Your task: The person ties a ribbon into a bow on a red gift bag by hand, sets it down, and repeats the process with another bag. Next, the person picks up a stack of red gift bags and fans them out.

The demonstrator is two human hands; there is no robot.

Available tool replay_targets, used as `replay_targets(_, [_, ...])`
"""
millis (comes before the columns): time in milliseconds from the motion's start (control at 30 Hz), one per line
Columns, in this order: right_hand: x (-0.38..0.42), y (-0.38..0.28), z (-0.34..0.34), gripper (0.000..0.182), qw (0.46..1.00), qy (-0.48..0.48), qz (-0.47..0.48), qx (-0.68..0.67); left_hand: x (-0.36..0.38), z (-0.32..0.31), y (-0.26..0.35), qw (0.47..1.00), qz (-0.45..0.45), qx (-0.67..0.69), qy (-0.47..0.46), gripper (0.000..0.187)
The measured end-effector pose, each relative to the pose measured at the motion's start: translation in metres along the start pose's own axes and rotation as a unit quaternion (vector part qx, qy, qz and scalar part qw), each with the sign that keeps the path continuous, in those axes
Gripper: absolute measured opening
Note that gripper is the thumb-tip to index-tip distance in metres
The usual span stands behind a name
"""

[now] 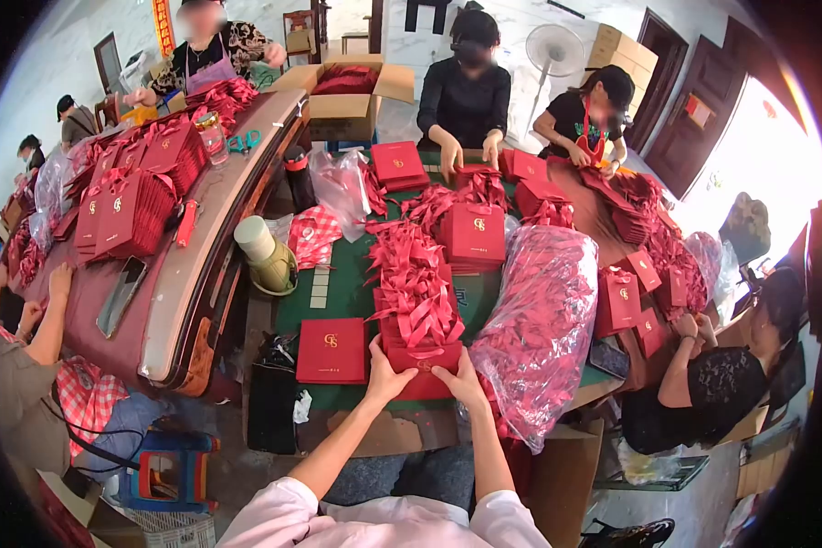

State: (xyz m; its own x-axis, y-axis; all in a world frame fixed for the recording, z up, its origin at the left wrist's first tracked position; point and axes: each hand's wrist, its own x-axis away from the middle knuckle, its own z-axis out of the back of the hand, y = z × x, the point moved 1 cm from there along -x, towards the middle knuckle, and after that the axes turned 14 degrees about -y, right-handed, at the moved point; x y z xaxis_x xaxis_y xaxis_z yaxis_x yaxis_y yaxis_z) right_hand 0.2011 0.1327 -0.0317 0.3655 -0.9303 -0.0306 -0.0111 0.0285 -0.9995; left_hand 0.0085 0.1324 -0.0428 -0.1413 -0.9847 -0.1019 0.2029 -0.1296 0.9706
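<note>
My left hand [387, 376] and my right hand [461, 379] grip the near end of a row of red paper gift bags from both sides, thumbs on the front. The nearest gift bag [422, 351] bears a gold logo, partly covered by my thumbs. Red ribbon handles [416, 283] spill over the bags beyond it. Left of my hands lies a flat pile of red gift bags [331, 351] with the same gold logo. On the right, a large clear plastic sack [543, 320] full of red ribboned bags lies along the table.
The green table [338, 292] also carries more bag stacks [475, 236], a phone [608, 359], a black bottle [299, 178] and a green flask [265, 251] at the left edge. Co-workers handle red bags across and to the right. A brown table [169, 310] stands left.
</note>
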Motion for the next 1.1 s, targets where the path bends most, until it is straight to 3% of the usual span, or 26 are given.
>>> replay_targets(33, [0.000, 0.001, 0.001, 0.070, 1.000, 0.001, -0.001, -0.002, -0.001, 0.002, 0.003, 0.999, 0.027, -0.017, -0.005, 0.107])
replay_targets(100, [-0.001, 0.003, 0.004, 0.079, 0.986, 0.018, -0.013, 0.163, -0.002, 0.003, 0.005, 0.998, 0.055, -0.035, -0.012, 0.108])
replay_targets(200, [-0.004, 0.009, 0.002, 0.085, 0.982, 0.043, -0.016, 0.183, -0.005, 0.000, -0.003, 1.000, 0.017, 0.016, 0.007, 0.107])
replay_targets(433, [-0.011, 0.005, 0.002, 0.093, 0.999, -0.006, -0.025, 0.030, -0.007, 0.007, -0.005, 1.000, 0.009, 0.006, 0.007, 0.119])
replay_targets(533, [-0.010, 0.007, -0.001, 0.089, 0.998, 0.021, 0.008, 0.060, -0.007, 0.008, -0.005, 0.999, 0.032, 0.014, 0.005, 0.112])
replay_targets(600, [-0.011, 0.009, 0.000, 0.089, 0.986, 0.054, 0.005, 0.157, -0.005, 0.008, -0.001, 0.999, 0.037, 0.013, 0.004, 0.111])
replay_targets(700, [-0.011, 0.012, 0.005, 0.093, 0.988, 0.018, -0.012, 0.151, -0.005, 0.007, 0.009, 0.999, 0.019, 0.038, 0.005, 0.108])
replay_targets(967, [-0.009, 0.012, 0.002, 0.088, 0.997, 0.034, 0.006, 0.073, -0.008, 0.016, 0.019, 0.971, 0.100, 0.216, -0.031, 0.090])
replay_targets(1100, [-0.001, -0.002, -0.001, 0.085, 0.997, 0.037, 0.024, 0.065, -0.007, 0.019, 0.021, 0.963, 0.085, 0.254, -0.038, 0.084])
